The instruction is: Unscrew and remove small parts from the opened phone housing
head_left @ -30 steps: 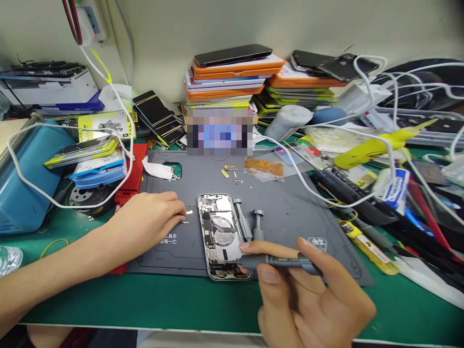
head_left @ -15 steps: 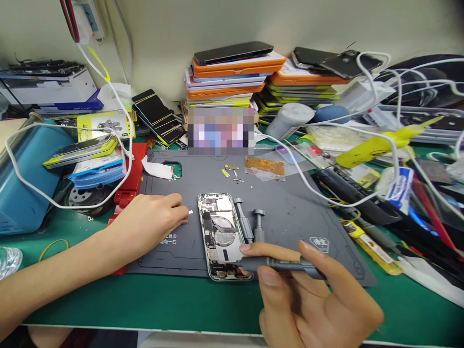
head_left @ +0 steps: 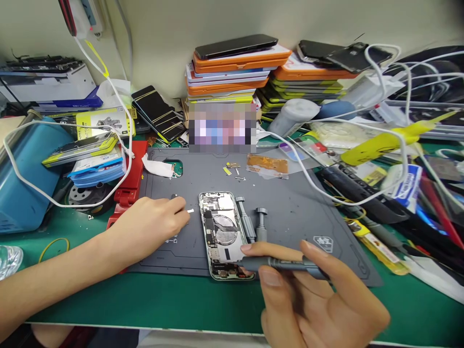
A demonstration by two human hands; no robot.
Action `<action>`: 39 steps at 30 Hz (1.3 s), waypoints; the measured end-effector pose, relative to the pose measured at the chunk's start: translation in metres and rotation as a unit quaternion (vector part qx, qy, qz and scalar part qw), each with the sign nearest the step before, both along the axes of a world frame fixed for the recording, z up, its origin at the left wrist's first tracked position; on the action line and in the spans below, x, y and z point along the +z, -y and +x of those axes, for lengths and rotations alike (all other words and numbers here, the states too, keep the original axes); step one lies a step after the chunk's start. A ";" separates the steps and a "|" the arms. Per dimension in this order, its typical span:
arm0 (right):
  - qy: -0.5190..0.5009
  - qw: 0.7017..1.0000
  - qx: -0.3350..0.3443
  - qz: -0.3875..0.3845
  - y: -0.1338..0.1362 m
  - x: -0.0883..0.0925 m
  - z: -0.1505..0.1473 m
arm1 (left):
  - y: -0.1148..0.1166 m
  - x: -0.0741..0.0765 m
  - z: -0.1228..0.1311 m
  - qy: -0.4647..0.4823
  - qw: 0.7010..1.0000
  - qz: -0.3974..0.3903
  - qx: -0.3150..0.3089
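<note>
An opened smartphone (head_left: pixel 224 229) lies on the dark grey work mat (head_left: pixel 297 217), its internal parts and round silver coil exposed. My right hand (head_left: pixel 319 295), at the phone's lower right, is closed around a grey precision screwdriver (head_left: pixel 282 264) held almost level, its front end over the phone's lower part. Left of the phone, my left hand (head_left: pixel 159 224) has its fingers pinched together low over the mat. A small white piece (head_left: pixel 190 210) shows at its fingertips; whether they grip it is unclear. Two more grey screwdrivers, one (head_left: pixel 246 220) beside the phone and another (head_left: pixel 261 224), rest to its right.
Tiny metal parts (head_left: pixel 234 170) and an orange-brown flex piece (head_left: pixel 268 165) lie on the mat's far side. A red clamp-like tool (head_left: pixel 132 174) stands at the left. White cable (head_left: pixel 308 186) loops across the right. Stacked orange boxes (head_left: pixel 239 63) stand behind.
My left hand has shifted slightly, and a dark bit now shows beside its knuckles. The right hand keeps its hold on the screwdriver. The whole view has shifted a little.
</note>
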State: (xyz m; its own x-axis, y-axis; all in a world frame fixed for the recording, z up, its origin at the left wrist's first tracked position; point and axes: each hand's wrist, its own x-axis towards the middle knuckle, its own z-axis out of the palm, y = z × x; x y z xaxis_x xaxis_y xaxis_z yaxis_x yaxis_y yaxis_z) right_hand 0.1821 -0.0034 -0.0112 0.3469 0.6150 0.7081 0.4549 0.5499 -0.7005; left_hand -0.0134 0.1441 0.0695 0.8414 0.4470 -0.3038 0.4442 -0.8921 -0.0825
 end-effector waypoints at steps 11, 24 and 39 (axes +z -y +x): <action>0.003 1.000 -0.004 -0.011 -0.001 0.001 0.000 | 0.000 0.008 0.003 -0.031 0.999 -0.025 0.012; 0.004 1.000 -0.009 -0.017 0.000 0.002 0.000 | 0.000 0.009 0.002 -0.030 0.999 -0.027 0.006; 0.009 1.000 -0.003 -0.008 0.000 0.000 0.000 | -0.001 0.010 -0.001 -0.010 1.000 -0.003 -0.029</action>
